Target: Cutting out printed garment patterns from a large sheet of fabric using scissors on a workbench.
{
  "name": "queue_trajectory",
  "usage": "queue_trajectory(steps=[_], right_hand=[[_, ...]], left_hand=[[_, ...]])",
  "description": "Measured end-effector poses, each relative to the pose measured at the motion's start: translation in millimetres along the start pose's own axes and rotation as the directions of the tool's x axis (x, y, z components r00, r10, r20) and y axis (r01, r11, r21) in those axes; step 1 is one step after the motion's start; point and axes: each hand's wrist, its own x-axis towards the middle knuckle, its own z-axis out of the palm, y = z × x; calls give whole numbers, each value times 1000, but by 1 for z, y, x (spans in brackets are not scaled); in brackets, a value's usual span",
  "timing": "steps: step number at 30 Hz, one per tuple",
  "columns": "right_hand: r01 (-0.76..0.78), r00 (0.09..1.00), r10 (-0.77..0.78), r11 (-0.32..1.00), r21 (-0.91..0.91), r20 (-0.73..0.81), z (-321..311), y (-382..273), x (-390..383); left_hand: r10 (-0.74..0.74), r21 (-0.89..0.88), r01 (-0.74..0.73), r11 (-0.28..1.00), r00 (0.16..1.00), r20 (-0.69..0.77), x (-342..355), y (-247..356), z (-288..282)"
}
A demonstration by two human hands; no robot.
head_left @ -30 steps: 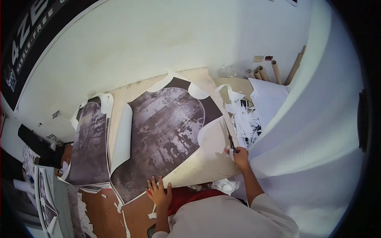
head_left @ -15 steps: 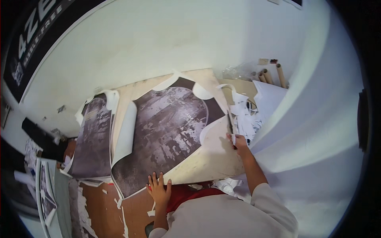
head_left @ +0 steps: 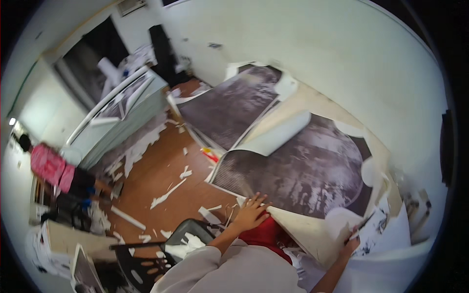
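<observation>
A large printed sheet [head_left: 298,171], dark grey with pale blotches and a white back, lies cut to a garment-like outline on the table. Its left edge curls over, showing the white back [head_left: 283,134]. My left hand [head_left: 251,213] rests open, fingers spread, at the near edge of this sheet. On the right, my right hand [head_left: 350,243] is closed around what looks like a pair of scissors [head_left: 362,225], blurred and partly hidden. A second printed sheet [head_left: 224,112] of similar pattern lies farther left.
Pale tabletop [head_left: 303,229] shows near me. White scraps [head_left: 168,194] litter the brown floor [head_left: 141,195]. A black chair [head_left: 190,233] stands close at my left. Another person [head_left: 53,168] is at the far left, near a long counter [head_left: 122,115]. Cardboard tubes [head_left: 419,210] stand at the right.
My view has swung left, bringing the floor, chair and other person into sight. The left hand stays at the sheet's near edge; the right still grips the tool.
</observation>
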Motion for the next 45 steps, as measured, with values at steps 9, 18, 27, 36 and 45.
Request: queue_trajectory(steps=[9,18,27,36,45], right_hand=[[230,843,-486,713,-662,-231,31,21,-6],[266,737,-574,733,-626,-358,-9,58,9],[324,634,-707,610,-723,-312,-26,78,31],[246,468,-882,197,-949,-62,-50,87,53],[321,445,-895,199,-926,-38,-43,83,80]], left_hand=[[80,-81,-76,994,996,45,11,8,-3],[108,-93,-105,990,994,31,31,6,14],[128,-128,-131,983,991,-28,58,0,34],[143,-151,-157,976,985,-99,65,2,46],[116,-138,-136,981,982,-146,55,3,45]])
